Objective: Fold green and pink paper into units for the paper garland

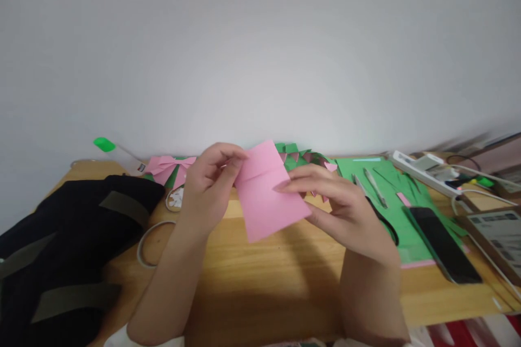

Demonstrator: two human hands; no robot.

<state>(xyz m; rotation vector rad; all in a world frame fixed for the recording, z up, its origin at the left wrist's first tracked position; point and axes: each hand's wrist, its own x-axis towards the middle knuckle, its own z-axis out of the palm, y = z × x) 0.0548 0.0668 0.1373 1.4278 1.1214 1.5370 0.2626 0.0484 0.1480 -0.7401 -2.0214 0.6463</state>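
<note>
Our count around one pink paper [271, 200]

We count one left hand [207, 190] and one right hand [345, 209] touching the pink paper. Left of the pink paper, we find one black cloth bundle [77, 230], two rings [139, 246], one pink-and-green bow [165, 169] and one green-tipped object [105, 145]. Right of the pink paper, we see one phone [443, 244], one power strip [411, 165] and one slim silver tool [375, 188].

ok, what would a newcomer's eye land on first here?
Likely the creased pink paper rectangle at centre, held by the left hand's grip and the right hand's grip. Then the green paper at right, with a rectangular black phone lying partly over it, and the black, olive-banded fabric bundle at lower left.
</note>
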